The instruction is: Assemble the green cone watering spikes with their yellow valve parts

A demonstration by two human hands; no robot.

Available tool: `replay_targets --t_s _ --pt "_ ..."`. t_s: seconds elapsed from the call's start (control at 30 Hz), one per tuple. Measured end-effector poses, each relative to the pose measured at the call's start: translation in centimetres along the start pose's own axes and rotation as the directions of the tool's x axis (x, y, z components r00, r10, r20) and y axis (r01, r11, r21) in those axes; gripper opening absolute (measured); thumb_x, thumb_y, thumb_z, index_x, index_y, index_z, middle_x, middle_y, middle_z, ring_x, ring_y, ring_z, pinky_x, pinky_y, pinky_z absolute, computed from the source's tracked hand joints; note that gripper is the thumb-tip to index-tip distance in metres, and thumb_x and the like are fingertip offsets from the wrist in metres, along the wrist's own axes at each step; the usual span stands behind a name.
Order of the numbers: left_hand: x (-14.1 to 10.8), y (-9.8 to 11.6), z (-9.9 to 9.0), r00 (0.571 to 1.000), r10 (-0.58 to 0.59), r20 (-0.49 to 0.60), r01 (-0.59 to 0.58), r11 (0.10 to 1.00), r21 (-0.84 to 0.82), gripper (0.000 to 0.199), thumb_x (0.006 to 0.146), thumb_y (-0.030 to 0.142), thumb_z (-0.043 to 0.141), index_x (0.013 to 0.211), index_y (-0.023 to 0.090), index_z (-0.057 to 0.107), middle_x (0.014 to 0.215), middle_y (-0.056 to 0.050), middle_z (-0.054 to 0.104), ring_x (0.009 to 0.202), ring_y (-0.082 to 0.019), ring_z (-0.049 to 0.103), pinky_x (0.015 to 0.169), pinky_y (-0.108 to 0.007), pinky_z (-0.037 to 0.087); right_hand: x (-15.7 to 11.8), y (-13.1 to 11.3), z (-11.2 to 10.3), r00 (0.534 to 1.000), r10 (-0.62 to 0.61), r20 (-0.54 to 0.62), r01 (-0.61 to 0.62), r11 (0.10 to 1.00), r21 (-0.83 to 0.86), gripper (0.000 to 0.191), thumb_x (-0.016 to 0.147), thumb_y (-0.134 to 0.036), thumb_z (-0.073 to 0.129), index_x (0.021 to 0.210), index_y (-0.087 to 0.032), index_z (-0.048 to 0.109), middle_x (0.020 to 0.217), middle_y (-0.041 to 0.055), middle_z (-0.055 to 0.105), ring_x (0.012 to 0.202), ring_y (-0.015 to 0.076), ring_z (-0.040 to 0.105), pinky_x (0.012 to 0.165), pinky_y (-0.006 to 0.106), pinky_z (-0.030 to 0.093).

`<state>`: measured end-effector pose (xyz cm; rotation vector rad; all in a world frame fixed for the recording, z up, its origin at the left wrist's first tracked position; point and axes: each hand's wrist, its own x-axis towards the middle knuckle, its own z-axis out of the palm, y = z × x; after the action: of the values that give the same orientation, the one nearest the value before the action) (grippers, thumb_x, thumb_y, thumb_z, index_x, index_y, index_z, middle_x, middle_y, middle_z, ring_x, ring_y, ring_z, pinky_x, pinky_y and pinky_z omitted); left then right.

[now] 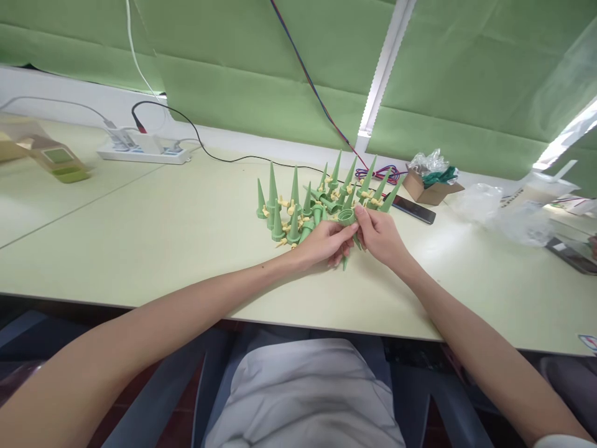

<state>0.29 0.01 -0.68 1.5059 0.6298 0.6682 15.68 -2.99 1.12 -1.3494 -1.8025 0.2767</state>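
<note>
Several green plastic spikes with round bases stand or lie in a cluster on the pale table, with small yellow pieces among them. In front of the cluster, my left hand is closed around a green spike piece, whose round, open end faces up. My right hand pinches the same area from the right, its fingertips at the rim of that piece. Green tips show below both hands; whether they belong to one piece or two is hidden by the fingers.
Behind the cluster runs a black cable. A phone, a small cardboard box, and plastic bags beside a cup are at the right. A power strip and a box lie at the left on the table.
</note>
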Motion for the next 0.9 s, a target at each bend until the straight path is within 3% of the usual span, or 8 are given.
replay_targets --t_s 0.2,0.3,0.47,0.63,0.9 --pt "-0.06 -0.25 -0.33 0.996 0.018 0.089 -0.042 0.963 0.267 0.054 0.09 0.059 0.054 0.059 0.015 0.054 0.049 -0.002 0.055 0.041 -0.009 0.05 0.043 -0.023 0.039 -0.02 -0.01 -0.02 0.998 -0.049 0.044 0.053 0.994 -0.097 0.06 0.099 -0.063 0.028 0.056 -0.022 0.033 0.047 -0.0012 0.043 0.047 0.0127 0.039 0.052 0.029 0.03" --pt "-0.33 -0.08 -0.27 0.993 0.03 0.112 -0.064 0.946 0.317 0.052 0.088 0.059 0.057 0.059 0.016 0.053 0.048 -0.001 0.054 0.044 -0.009 0.051 0.046 -0.023 0.039 -0.07 -0.1 -0.02 0.998 -0.056 0.025 0.058 0.993 -0.101 0.059 0.099 -0.063 0.028 0.057 -0.022 0.031 0.048 -0.0016 0.041 0.048 0.0122 0.037 0.052 0.029 0.029" --pt "-0.72 0.15 0.05 0.998 0.049 0.041 -0.061 0.927 0.369 0.05 0.091 0.055 0.053 0.058 0.018 0.05 0.048 -0.001 0.054 0.045 -0.011 0.05 0.049 -0.025 0.039 -0.08 -0.13 0.09 0.997 -0.079 -0.017 0.077 0.994 -0.083 0.059 0.099 -0.064 0.03 0.058 -0.022 0.031 0.049 -0.002 0.04 0.049 0.0117 0.035 0.051 0.029 0.028" --pt "-0.57 -0.26 0.12 0.977 0.21 -0.029 -0.17 0.859 0.484 0.044 0.089 0.048 0.056 0.057 0.019 0.049 0.053 -0.001 0.055 0.05 -0.012 0.047 0.049 -0.026 0.033 -0.07 -0.15 0.33 0.996 -0.061 -0.06 0.059 0.998 -0.037 0.062 0.098 -0.066 0.03 0.054 -0.022 0.034 0.046 -0.001 0.042 0.047 0.0122 0.038 0.049 0.029 0.029" --pt "-0.47 -0.61 0.04 0.963 0.269 0.004 -0.226 0.798 0.559 0.041 0.092 0.044 0.052 0.059 0.019 0.048 0.054 0.001 0.05 0.049 -0.012 0.042 0.05 -0.028 0.027 -0.1 -0.36 0.3 0.998 -0.025 -0.059 0.026 1.0 0.008 0.066 0.096 -0.068 0.032 0.049 -0.022 0.037 0.042 0.0 0.043 0.044 0.0127 0.041 0.048 0.029 0.032"
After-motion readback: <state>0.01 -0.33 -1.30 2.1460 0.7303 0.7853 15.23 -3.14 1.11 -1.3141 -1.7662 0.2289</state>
